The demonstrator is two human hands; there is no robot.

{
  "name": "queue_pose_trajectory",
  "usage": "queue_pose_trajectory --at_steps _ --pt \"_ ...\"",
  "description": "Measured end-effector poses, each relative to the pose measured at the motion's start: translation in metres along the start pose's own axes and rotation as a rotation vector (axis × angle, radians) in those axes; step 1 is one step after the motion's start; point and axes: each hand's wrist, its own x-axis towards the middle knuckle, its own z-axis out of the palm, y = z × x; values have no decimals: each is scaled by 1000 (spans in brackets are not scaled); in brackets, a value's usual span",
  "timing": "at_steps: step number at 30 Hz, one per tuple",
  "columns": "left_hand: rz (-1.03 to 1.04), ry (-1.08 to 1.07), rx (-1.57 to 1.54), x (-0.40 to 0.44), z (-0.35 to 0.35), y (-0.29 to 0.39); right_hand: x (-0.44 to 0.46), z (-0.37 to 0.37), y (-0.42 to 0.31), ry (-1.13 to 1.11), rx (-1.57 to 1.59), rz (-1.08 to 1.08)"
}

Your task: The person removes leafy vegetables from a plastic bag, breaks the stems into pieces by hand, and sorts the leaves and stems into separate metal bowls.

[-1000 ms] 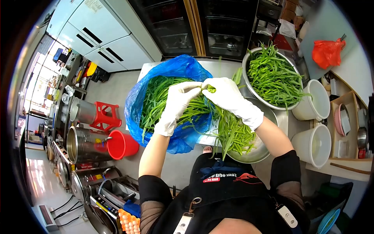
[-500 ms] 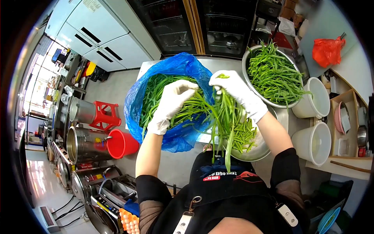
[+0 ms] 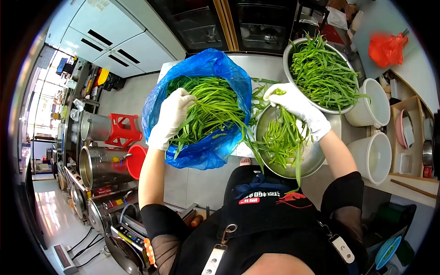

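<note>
White gloves cover both my hands. My left hand (image 3: 173, 114) is closed at the left side of the greens in the blue plastic bag (image 3: 201, 158); whether its fingertips pinch a stem is too small to tell. Long green stems with leaves (image 3: 213, 103) fill the bag. My right hand (image 3: 295, 104) is shut on a bunch of leafy greens (image 3: 288, 126), which hangs over a steel bowl (image 3: 316, 158). Cut green pieces (image 3: 279, 146) lie in that bowl. Behind my right hand, a second steel bowl (image 3: 289, 68) is heaped with leafy greens (image 3: 323, 75).
Two white buckets (image 3: 373, 103) stand at the right, near a red bag (image 3: 387, 49) on the wall. A red stool (image 3: 123, 129), a red bucket (image 3: 136, 161) and steel pots (image 3: 94, 167) are at the left. Glass-door cabinets (image 3: 263, 27) stand behind the table (image 3: 268, 66).
My hands have moved apart, the left to the left over the bag, the right to the right with its greens over the bowl. The view has shifted slightly.
</note>
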Motion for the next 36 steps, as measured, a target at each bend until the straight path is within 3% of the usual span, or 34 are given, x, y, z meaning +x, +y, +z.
queue_pose_trajectory --at_steps 4,6,15,22,36 --pt "-9 102 -88 -5 -12 -10 6 22 17 -101 -36 -1" --pt "-21 139 -118 -7 -21 -7 14 38 31 -94 -26 -111" --pt "-67 249 -294 -13 -31 -3 27 76 33 -169 -85 -4" --pt "-115 327 -234 -11 -33 -6 26 73 27 -244 114 86" --pt "-21 366 -215 -23 -38 21 14 67 54 -23 431 102"
